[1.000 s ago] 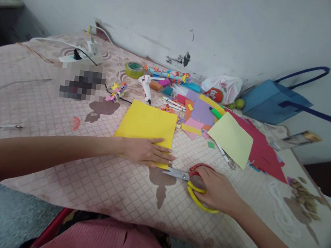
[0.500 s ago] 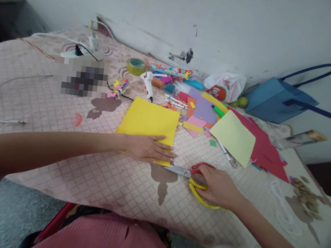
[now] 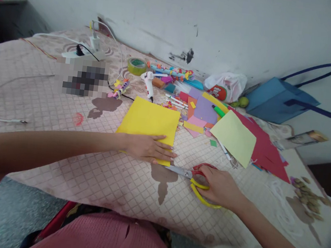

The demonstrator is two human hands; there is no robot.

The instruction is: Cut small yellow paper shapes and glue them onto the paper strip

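A bright yellow sheet of paper (image 3: 150, 120) lies on the patterned tablecloth in front of me. My left hand (image 3: 150, 148) rests flat across its lower right part, fingers stretched out to the right. In my right hand (image 3: 218, 185) is a pair of scissors (image 3: 188, 174) with red and yellow handles, my fingers wrapped round the grips. The blades point left, and their tips lie at the lower right corner of the yellow paper, just below my left fingertips. Whether the tips touch the paper I cannot tell.
Beyond the paper are a white glue gun (image 3: 148, 85), a roll of tape (image 3: 136, 66) and coloured paper scraps (image 3: 206, 109). A pale yellow sheet (image 3: 236, 138) overlaps red paper (image 3: 266, 152). At the back right stands a blue bag (image 3: 280, 100). A power strip (image 3: 83, 53) with cables sits back left.
The scissors and my right hand have shifted very slightly to the right. My left hand stays on the yellow paper.
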